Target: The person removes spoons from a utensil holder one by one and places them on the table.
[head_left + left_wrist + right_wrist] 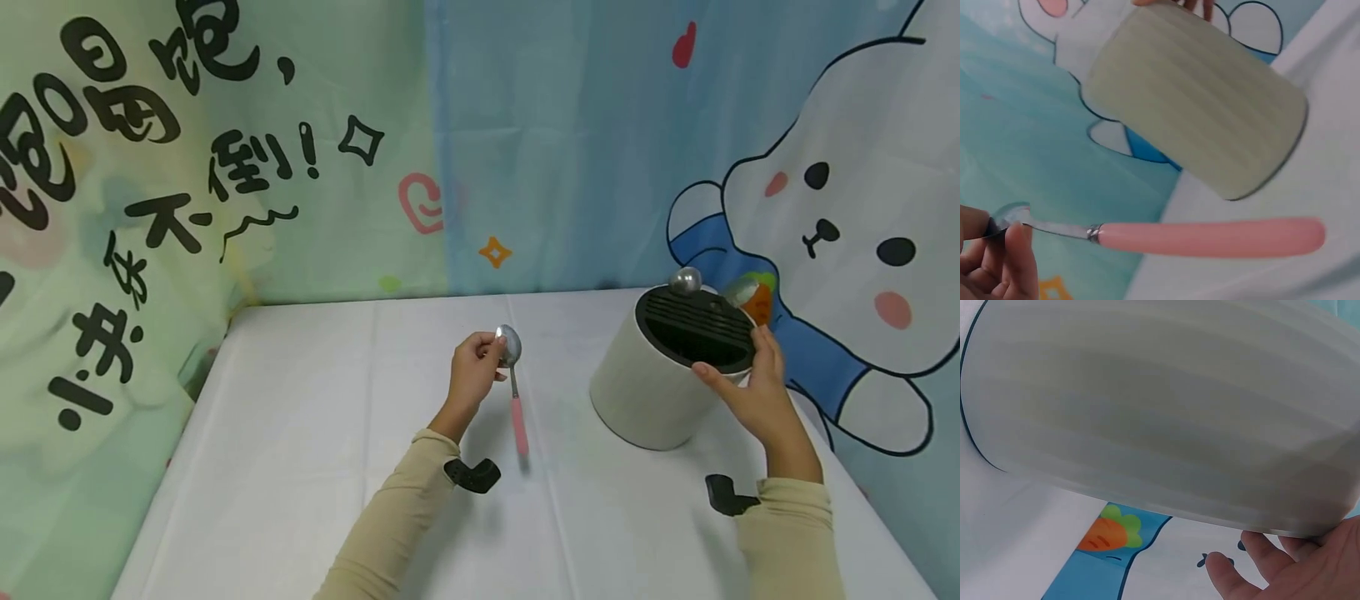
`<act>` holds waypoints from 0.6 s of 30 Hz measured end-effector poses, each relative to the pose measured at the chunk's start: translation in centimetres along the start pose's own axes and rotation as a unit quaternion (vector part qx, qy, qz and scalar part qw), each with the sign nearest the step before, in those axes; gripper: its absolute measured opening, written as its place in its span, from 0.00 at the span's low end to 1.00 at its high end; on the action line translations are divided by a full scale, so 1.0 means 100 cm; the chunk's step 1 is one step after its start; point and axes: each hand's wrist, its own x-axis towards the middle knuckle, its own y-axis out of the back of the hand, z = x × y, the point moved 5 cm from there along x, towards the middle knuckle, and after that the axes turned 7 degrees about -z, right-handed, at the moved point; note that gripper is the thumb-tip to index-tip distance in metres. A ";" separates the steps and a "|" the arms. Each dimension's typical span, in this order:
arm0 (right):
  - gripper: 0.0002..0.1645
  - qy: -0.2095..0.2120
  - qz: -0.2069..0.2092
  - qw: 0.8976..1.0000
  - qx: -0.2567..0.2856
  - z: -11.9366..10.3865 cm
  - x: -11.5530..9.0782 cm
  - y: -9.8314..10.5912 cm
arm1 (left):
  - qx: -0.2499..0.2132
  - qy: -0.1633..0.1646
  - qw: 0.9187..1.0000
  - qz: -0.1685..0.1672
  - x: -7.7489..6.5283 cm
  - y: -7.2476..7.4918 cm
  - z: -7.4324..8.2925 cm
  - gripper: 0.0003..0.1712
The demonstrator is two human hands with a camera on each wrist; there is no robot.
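Observation:
My left hand (472,367) pinches a spoon (520,425) by its metal bowl, thumb and fingers on either side. The spoon's pink handle (1210,237) points down toward the table in the head view, above the white cloth. To the right stands a white cylindrical utensil holder (637,392) with a black slotted top (693,321). Around its upper rim my right hand (757,392) grips, thumb at the near side and fingers at the right. A rounded metal end (686,280) sticks up at the holder's back edge. The right wrist view shows mostly the holder's pale wall (1147,419).
A white cloth covers the table (300,450). Behind it hangs a blue and green curtain (540,167) with a cartoon white animal (847,208) at the right and black lettering at the left. Black wrist straps (472,476) sit on both sleeves.

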 end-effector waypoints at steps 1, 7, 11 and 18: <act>0.59 0.001 0.000 1.000 0.000 0.000 0.000 0.000 | -0.007 0.016 1.000 -0.005 0.000 -0.002 -0.008 0.15; 0.59 0.003 0.007 1.000 0.003 0.004 0.000 -0.001 | -0.013 0.095 0.995 -0.012 0.000 -0.016 -0.056 0.14; 0.59 0.002 0.012 1.000 0.002 0.006 0.000 -0.001 | 0.021 0.123 0.992 -0.006 -0.002 -0.022 -0.081 0.12; 0.59 0.004 0.017 1.000 -0.001 0.004 -0.001 -0.001 | 0.057 0.138 0.989 -0.006 -0.004 -0.028 -0.099 0.10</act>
